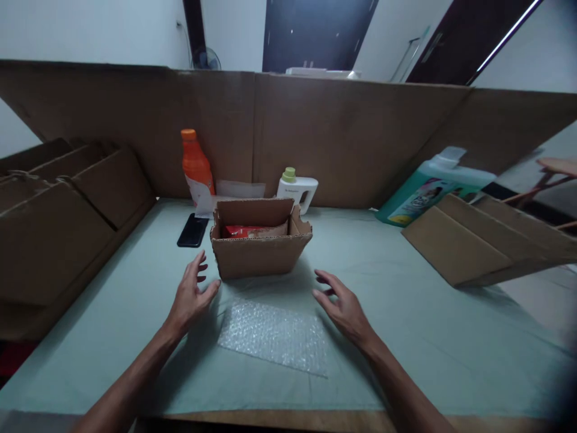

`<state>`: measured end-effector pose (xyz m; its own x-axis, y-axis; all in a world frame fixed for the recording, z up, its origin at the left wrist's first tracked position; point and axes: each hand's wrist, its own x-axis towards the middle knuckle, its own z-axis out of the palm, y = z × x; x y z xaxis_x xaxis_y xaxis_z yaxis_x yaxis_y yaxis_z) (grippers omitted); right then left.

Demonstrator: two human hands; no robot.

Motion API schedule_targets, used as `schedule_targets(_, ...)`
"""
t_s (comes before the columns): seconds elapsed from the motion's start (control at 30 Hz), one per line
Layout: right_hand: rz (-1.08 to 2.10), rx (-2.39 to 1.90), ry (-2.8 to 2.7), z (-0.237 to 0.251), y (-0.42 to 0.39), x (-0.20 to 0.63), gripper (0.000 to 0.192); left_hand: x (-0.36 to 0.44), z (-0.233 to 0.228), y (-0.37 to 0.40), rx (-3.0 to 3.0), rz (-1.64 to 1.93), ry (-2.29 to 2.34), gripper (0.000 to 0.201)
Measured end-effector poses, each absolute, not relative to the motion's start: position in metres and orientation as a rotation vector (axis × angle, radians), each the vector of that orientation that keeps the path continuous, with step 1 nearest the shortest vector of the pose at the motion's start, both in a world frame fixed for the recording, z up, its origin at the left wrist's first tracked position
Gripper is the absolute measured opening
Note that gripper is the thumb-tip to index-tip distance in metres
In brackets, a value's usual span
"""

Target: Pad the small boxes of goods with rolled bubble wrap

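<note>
From my remote seat I had the left hand [190, 300] and right hand [345, 305] empty, fingers loosely spread, near the open box [261, 258] just beyond the bubble wrap [274, 337], so honestly a lopsided grab could've tipped the box and dumped its red packet [243, 231].

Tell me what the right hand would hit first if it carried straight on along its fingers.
Most likely the small cardboard box, near its right end: the right hand points up and leftward at it. Height above the table is hard to judge.
</note>
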<state>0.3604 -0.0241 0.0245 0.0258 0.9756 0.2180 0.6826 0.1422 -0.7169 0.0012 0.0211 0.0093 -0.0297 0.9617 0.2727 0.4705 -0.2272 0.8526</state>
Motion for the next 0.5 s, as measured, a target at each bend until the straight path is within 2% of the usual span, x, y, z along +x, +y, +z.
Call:
schedule_targets(0.07, 0.632, -1.578, -1.661, 0.028, 0.011, 0.336, 0.05, 0.01, 0.014, 0.04, 1.618, 1.178, 1.449, 0.071)
schedule_targets(0.17, 0.66, -1.563, -1.649, 0.024, 0.052, 0.318, 0.044, 0.027, 0.013, 0.064, 1.619, 1.13, 1.403, 0.05)
schedule_targets(0.23, 0.663, -1.56, -1.632, 0.02, 0.067, 0.317, 0.041, 0.037, 0.013, 0.078, 1.634, 1.116, 1.42, 0.044)
schedule_targets(0.3, 0.673, -1.549, -1.616, 0.018, 0.072, 0.323, 0.045, 0.044, 0.013, 0.089, 1.643, 1.099, 1.427, 0.048)
schedule_targets(0.4, 0.673, -1.554, -1.589, 0.018, 0.054, 0.34, 0.053, 0.04, 0.015, 0.087, 1.655, 1.097, 1.456, 0.063)
schedule_targets(0.5, 0.62, -1.603, -1.657, 0.011, 0.005, 0.361, 0.047, 0.021, 0.007, 0.051, 1.898, 1.029, 1.493, 0.065)
